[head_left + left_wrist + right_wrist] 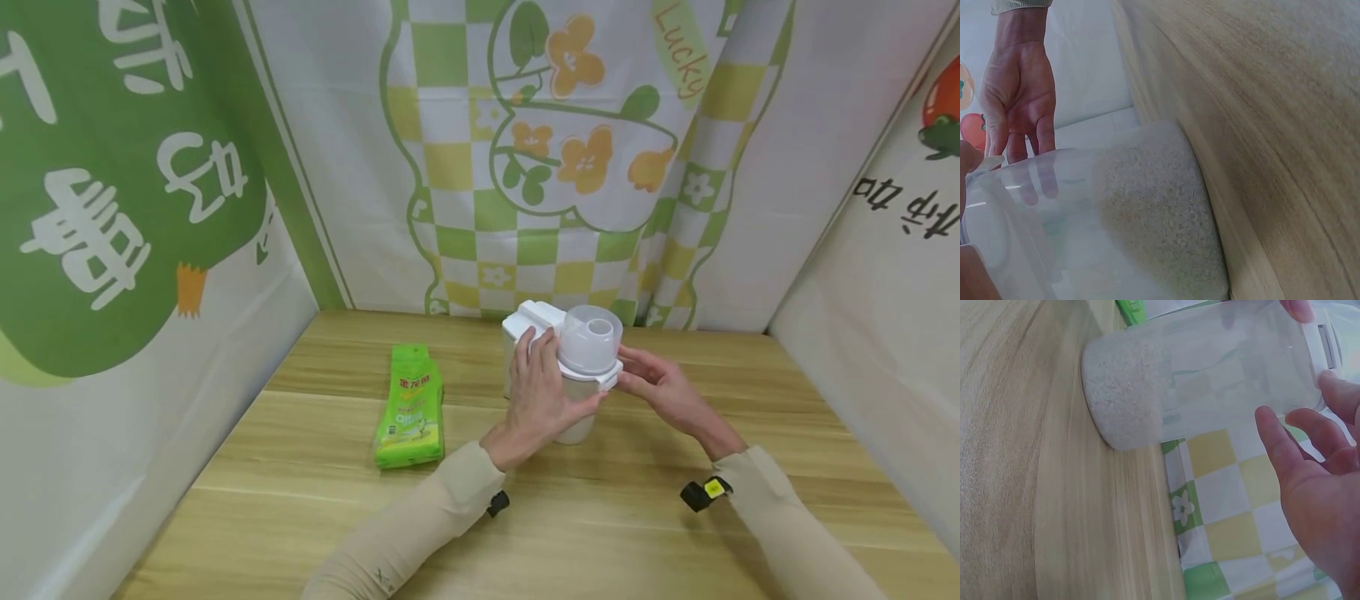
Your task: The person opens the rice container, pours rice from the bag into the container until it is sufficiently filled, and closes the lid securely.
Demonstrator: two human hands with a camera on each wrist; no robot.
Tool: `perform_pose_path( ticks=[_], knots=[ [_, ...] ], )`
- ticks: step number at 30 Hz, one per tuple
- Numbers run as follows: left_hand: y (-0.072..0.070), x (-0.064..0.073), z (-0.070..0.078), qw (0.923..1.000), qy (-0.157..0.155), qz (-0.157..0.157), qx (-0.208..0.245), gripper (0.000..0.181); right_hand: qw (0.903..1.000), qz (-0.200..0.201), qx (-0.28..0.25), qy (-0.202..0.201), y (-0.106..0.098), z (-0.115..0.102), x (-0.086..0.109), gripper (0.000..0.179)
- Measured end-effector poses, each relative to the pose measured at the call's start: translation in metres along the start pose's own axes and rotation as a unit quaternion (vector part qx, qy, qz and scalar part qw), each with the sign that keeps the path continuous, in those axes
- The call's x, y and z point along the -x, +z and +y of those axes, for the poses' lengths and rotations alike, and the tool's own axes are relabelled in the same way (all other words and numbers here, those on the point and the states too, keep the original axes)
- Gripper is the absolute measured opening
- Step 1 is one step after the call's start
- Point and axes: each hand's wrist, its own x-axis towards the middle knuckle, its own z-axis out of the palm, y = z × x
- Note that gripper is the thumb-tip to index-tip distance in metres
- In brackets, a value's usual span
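Observation:
A clear plastic storage jar [576, 427] with a white lid stands upright on the table. Loose white rice [1157, 215] fills its lower part. On the lid sits a translucent cup [587, 354], beside a raised white section [534, 318]. My left hand [536, 400] grips the lid from the near left, fingers over its top and thumb at the front edge by the white latch [611, 377]. From the right, my right hand [667, 392] touches the jar with its thumb at the latch; in the right wrist view its other fingers [1277, 440] extend loosely along the wall.
A bright green printed packet [410, 417] lies to the left of the jar on the wood-grain table [300, 500]. Behind the table hangs a checked floral curtain [450, 167], with printed cloth walls at both sides.

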Motion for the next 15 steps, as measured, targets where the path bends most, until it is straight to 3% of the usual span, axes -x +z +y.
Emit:
perform_pose_path(
  ticks=[8,15],
  knots=[
    [-0.0007,0.0008,-0.0065,0.9995,0.027,0.015,0.004,0.094,0.9998,-0.002,0.012,-0.016,-0.0017,-0.0032,-0.001,0.048],
    [-0.0004,0.0017,-0.0093,0.9981,0.051,0.032,0.012,0.093,0.9998,-0.001,0.02,0.008,-0.0029,-0.0078,0.001,0.048]
  ],
)
